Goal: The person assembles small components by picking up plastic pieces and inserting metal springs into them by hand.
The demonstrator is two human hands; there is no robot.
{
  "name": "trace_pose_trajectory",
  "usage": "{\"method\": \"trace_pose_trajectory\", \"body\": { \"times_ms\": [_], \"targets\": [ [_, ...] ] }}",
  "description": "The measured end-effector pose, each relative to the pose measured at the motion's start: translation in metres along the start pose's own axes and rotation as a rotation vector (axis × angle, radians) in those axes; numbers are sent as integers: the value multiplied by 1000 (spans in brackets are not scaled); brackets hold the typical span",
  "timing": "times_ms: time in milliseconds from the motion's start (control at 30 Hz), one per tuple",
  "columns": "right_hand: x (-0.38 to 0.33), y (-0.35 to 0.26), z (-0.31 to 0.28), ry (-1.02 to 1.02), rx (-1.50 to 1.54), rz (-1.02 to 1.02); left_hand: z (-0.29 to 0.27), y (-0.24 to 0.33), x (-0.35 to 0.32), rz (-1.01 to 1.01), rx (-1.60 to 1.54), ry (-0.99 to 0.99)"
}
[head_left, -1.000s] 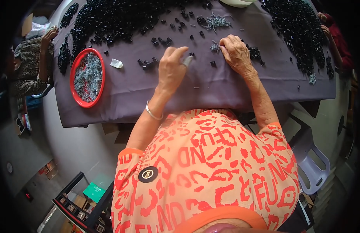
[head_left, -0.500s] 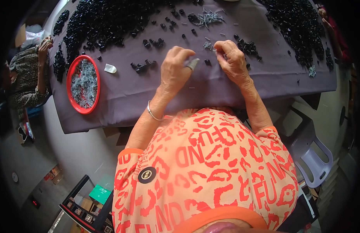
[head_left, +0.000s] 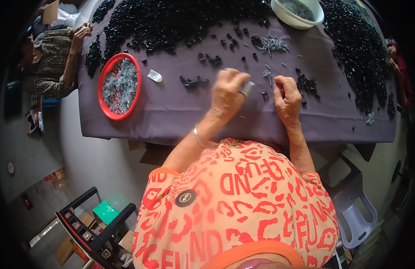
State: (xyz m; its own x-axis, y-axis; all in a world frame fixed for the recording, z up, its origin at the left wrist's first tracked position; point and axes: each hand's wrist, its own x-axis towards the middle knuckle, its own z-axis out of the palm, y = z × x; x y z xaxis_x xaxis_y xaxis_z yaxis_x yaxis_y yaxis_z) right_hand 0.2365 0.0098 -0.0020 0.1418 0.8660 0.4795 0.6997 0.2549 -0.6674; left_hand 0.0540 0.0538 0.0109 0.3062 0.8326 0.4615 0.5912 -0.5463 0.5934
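My left hand (head_left: pixel 226 93) hovers over the purple cloth of the table (head_left: pixel 171 121) with its fingers closed around a small grey piece (head_left: pixel 247 88) that sticks out toward the right. My right hand (head_left: pixel 287 93) is a short way to its right. Its fingers are curled into a pinch, and what they hold, if anything, is hidden. A small cluster of black parts (head_left: pixel 308 84) lies just right of my right hand. A few thin metal pins (head_left: pixel 266 74) lie just beyond it, and a single black part (head_left: pixel 264 94) sits between my hands.
A red bowl of grey metal pins (head_left: pixel 120 86) stands at the left, with a small white piece (head_left: pixel 154 75) beside it. Big heaps of black parts (head_left: pixel 180 20) line the far side and right edge (head_left: pixel 359 49). A white bowl (head_left: pixel 297 11) stands at the back. Another person (head_left: pixel 55 58) sits at the left end.
My right hand has left the black parts and curled into a pinch nearer my left hand. My left hand keeps hold of the grey piece and has shifted slightly.
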Motion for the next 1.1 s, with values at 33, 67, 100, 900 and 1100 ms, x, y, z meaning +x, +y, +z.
{"method": "trace_pose_trajectory", "body": {
  "times_ms": [33,67,100,900,1100],
  "targets": [
    [-2,0,2,2,-1,-1,-11,-10,6,-19,104,44],
    [-4,1,4,27,8,20,-21,-31,13,36,155,95],
    [-4,2,5,52,22,38,-34,-42,20,-52,198,104],
    [0,3,6,63,55,8,-15,-26,23,-270,-159,-243],
    [-2,4,7,91,79,54,-20,-42,34,-323,-184,-197]
  ]
}}
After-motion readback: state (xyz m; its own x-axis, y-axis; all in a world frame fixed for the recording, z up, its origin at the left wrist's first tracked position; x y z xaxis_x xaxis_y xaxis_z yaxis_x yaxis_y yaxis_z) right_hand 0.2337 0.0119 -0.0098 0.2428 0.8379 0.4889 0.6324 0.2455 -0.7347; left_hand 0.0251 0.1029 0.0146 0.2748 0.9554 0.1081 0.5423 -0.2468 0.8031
